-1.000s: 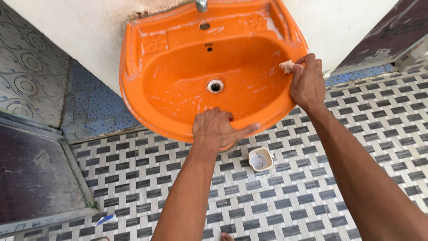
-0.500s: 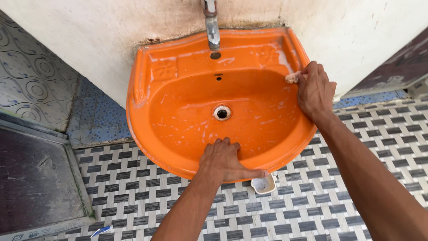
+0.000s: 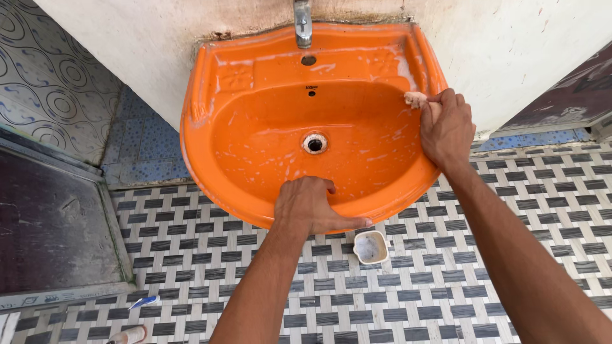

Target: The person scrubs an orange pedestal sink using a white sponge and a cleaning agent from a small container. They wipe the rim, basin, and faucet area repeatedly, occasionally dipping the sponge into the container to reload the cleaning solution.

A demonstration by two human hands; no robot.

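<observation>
An orange wash basin (image 3: 255, 172) hangs on a white wall, streaked with white soapy marks, its drain (image 3: 314, 143) in the middle. My left hand (image 3: 306, 207) grips the basin's front rim, fingers curled over the edge. My right hand (image 3: 446, 127) presses a small pale scrub pad (image 3: 415, 99) against the right inner rim. A metal tap (image 3: 302, 22) stands at the back centre.
A small white cup (image 3: 371, 246) with cloudy liquid sits on the black-and-white patterned floor below the basin. A toothbrush (image 3: 144, 302) and a bottle (image 3: 127, 335) lie at the bottom left. A dark raised slab (image 3: 51, 223) lies to the left.
My right hand with the pad has slid along the right rim, back and forth. My left hand stayed on the front rim. The view shifted up, then slightly down.
</observation>
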